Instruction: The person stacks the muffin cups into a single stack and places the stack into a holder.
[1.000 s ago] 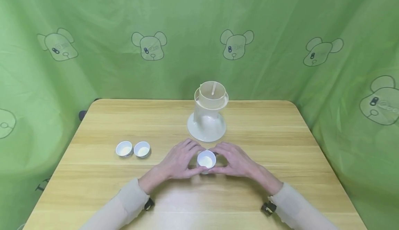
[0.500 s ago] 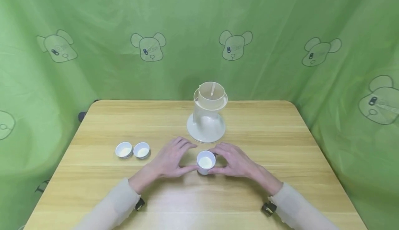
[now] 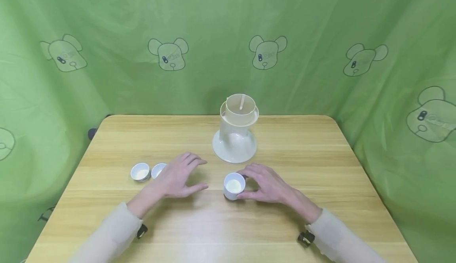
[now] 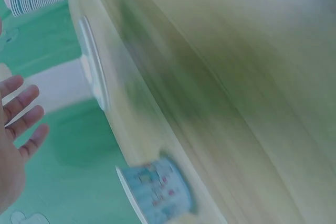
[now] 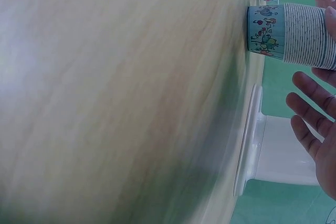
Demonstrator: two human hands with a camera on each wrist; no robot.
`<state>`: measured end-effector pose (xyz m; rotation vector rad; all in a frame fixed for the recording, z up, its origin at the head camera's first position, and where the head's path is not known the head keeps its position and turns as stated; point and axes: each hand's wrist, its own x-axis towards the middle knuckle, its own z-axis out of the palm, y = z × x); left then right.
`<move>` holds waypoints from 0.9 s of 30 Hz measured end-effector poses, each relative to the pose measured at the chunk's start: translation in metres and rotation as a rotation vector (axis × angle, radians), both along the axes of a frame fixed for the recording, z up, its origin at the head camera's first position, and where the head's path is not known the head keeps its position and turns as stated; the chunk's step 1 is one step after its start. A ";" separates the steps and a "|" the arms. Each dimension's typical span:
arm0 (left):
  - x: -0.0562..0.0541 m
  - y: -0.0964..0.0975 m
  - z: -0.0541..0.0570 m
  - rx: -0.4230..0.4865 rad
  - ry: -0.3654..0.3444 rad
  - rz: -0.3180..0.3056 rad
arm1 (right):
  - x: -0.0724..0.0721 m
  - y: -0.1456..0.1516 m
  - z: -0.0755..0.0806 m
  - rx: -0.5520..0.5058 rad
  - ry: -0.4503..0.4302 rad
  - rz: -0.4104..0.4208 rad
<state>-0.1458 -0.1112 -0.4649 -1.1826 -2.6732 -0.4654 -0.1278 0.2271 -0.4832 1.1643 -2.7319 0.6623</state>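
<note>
A stack of nested paper cups (image 3: 234, 185), mouths up, stands on the table in front of a white dispenser (image 3: 235, 142). Thumb and index finger of my right hand (image 3: 265, 183) hold the stack from its right side. In the right wrist view the stack (image 5: 289, 35) shows many rims above a blue floral wall, while the other fingers (image 5: 310, 109) stay off it. Apart from the stack, my left hand (image 3: 176, 178) hovers with fingers spread and nothing in it. It partly covers one of two paper cups at the left, the nearer cup (image 3: 157, 169); the outer cup (image 3: 140, 172) shows fully.
The dispenser has a round base and an open tube on top with a slot in its wall. A wooden table (image 3: 285, 223) carries everything. Behind and at both sides hangs a green curtain (image 3: 213, 17) with bear-head prints.
My left hand has let go of the cup stack and moved left toward the two paper cups, its fingers opening. My right hand keeps its hold on the stack, which stays in place.
</note>
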 end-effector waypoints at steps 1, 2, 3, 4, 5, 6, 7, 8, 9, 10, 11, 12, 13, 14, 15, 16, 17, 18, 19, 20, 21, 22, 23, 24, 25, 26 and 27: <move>0.000 -0.004 0.000 -0.009 0.002 0.005 | 0.000 0.000 0.000 0.001 -0.002 -0.001; 0.000 -0.007 0.000 -0.018 0.005 0.010 | 0.000 0.000 0.000 0.001 -0.004 -0.002; 0.000 -0.011 0.000 -0.026 0.008 0.017 | 0.000 0.000 0.000 0.002 -0.006 -0.003; 0.000 -0.015 0.000 -0.035 0.012 0.022 | 0.001 0.000 0.001 0.003 -0.008 -0.004; 0.000 -0.018 -0.001 -0.040 0.017 0.026 | 0.001 0.000 0.001 0.003 -0.010 -0.004; 0.001 -0.022 -0.001 -0.048 0.020 0.032 | 0.001 0.000 0.001 0.002 -0.013 -0.003; 0.001 -0.026 0.000 -0.054 0.023 0.037 | 0.001 0.000 0.002 0.002 -0.016 -0.002; 0.001 -0.030 0.000 -0.057 0.025 0.041 | 0.002 0.000 0.002 0.003 -0.017 -0.002; 0.001 -0.033 0.000 -0.061 0.027 0.046 | 0.002 -0.001 0.002 0.003 -0.019 -0.003; 0.002 -0.037 0.000 -0.064 0.028 0.051 | 0.002 -0.001 0.003 0.003 -0.020 -0.004; 0.002 -0.040 0.001 -0.067 0.029 0.055 | 0.002 -0.001 0.003 0.004 -0.020 -0.004; 0.002 -0.043 0.001 -0.072 0.027 0.060 | 0.002 -0.001 0.003 0.004 -0.021 -0.004; 0.002 -0.046 0.001 -0.076 0.028 0.064 | 0.002 -0.001 0.003 0.007 -0.021 -0.007; 0.002 -0.050 0.000 -0.083 0.030 0.068 | 0.002 -0.001 0.003 0.009 -0.021 -0.008; 0.001 -0.053 0.000 -0.090 0.031 0.072 | 0.002 -0.001 0.003 0.011 -0.021 -0.009; 0.001 -0.055 -0.001 -0.096 0.032 0.074 | 0.002 -0.001 0.003 0.013 -0.022 -0.010; 0.001 -0.058 -0.002 -0.104 0.035 0.075 | 0.002 -0.001 0.003 0.014 -0.022 -0.010; 0.000 -0.061 -0.002 -0.115 0.041 0.077 | 0.002 -0.001 0.003 0.014 -0.024 -0.011; 0.000 -0.063 -0.003 -0.127 0.046 0.080 | 0.001 -0.001 0.003 0.015 -0.024 -0.012; -0.001 -0.066 -0.003 -0.139 0.050 0.083 | 0.001 -0.001 0.003 0.013 -0.024 -0.011; -0.001 -0.068 -0.003 -0.148 0.054 0.087 | 0.001 -0.001 0.003 0.013 -0.024 -0.011; -0.002 -0.070 -0.004 -0.157 0.060 0.093 | 0.001 -0.001 0.003 0.012 -0.024 -0.011; -0.002 -0.072 -0.005 -0.163 0.061 0.099 | 0.001 -0.001 0.003 0.011 -0.022 -0.011; -0.003 -0.075 -0.006 -0.166 0.062 0.104 | 0.001 -0.001 0.003 0.010 -0.021 -0.010; -0.003 -0.077 -0.006 -0.166 0.062 0.109 | 0.001 -0.001 0.003 0.009 -0.019 -0.008; -0.004 -0.079 -0.007 -0.166 0.063 0.114 | 0.001 -0.001 0.003 0.008 -0.019 -0.008; -0.004 -0.081 -0.008 -0.163 0.064 0.118 | 0.001 -0.002 0.003 0.007 -0.018 -0.008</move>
